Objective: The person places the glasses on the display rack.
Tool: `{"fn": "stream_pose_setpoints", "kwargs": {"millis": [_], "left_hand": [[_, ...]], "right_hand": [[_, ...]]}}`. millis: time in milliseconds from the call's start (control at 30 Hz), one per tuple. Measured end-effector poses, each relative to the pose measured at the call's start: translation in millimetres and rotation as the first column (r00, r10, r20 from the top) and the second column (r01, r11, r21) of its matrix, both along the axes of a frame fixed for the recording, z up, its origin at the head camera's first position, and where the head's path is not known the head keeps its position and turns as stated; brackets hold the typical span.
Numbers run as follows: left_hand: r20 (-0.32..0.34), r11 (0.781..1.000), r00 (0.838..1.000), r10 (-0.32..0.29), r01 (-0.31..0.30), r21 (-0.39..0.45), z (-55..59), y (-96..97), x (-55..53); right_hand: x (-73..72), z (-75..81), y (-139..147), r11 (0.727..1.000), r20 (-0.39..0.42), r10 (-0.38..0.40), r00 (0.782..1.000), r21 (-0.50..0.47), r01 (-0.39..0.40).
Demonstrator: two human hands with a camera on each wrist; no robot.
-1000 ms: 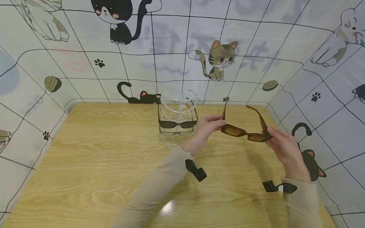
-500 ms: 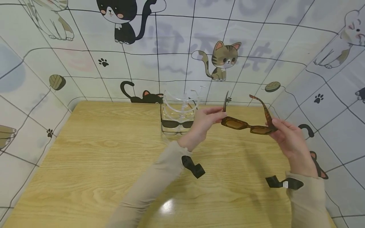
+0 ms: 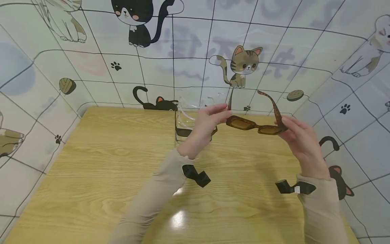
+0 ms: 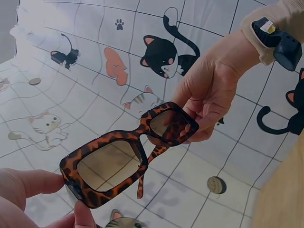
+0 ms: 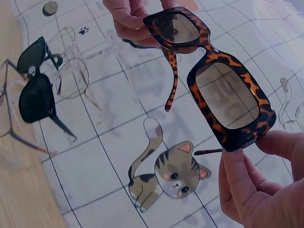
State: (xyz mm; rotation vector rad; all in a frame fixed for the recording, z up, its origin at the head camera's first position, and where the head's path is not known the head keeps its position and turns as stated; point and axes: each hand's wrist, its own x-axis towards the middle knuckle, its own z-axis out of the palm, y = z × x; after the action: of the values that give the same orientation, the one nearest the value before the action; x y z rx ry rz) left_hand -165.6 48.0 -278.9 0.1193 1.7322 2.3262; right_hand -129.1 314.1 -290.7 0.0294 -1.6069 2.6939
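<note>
Tortoiseshell sunglasses [image 3: 242, 122] are held up above the table between both hands, temples spread and pointing away toward the wall. My left hand [image 3: 203, 127] pinches the left end of the frame by the hinge, thumb and fingers on it. At the opposite hinge, my right hand [image 3: 301, 145] grips the frame's right corner. The left wrist view shows the brown lenses and mottled rims of the sunglasses [image 4: 102, 137] from close up. Behind my left hand, black sunglasses [image 3: 182, 132] sit on a clear display stand [image 3: 186, 114], partly hidden by that hand.
Other eyewear shares the stand: thin gold-rimmed glasses [image 5: 72, 78] and grey-framed glasses [image 5: 5, 107] beside the black pair. The wooden table [image 3: 100, 162] ends at a cat-print cloth wall [image 3: 189, 71] behind and on both sides.
Both hands have raised the tortoiseshell sunglasses and shifted them left toward the stand. My left hand and wrist now cover more of the stand. The grips look the same.
</note>
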Motion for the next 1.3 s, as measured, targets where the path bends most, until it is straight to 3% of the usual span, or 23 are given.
{"fn": "stream_pose_setpoints", "kwargs": {"millis": [167,400,767,1000,1300], "left_hand": [[-0.020,0.999,0.999,0.041,-0.041,0.002,5.7,-18.5,-1.4],[-0.046,0.989,0.988,0.145,-0.142,0.049,8.1,-45.5,-8.7],[-0.012,0.966,0.971,0.238,-0.235,0.108,6.3,-79.6,-21.1],[0.048,0.954,0.968,0.248,-0.252,0.160,-1.3,-98.4,-29.1],[0.107,0.944,0.964,0.242,-0.259,0.205,-12.5,-112.5,-36.6]], "right_hand": [[-10.6,4.7,-20,0.999,-0.037,0.007,0.999,0.044,-0.006],[-31.3,10.1,-51,0.997,-0.013,0.025,1.000,0.072,-0.024],[-61.5,11.3,-89,0.991,0.020,0.043,0.999,0.125,-0.045],[-76.6,6.8,-109,0.984,0.038,0.027,0.999,0.174,-0.033],[-83.4,-1.3,-125,0.982,0.033,0.018,0.999,0.187,-0.024]]}}
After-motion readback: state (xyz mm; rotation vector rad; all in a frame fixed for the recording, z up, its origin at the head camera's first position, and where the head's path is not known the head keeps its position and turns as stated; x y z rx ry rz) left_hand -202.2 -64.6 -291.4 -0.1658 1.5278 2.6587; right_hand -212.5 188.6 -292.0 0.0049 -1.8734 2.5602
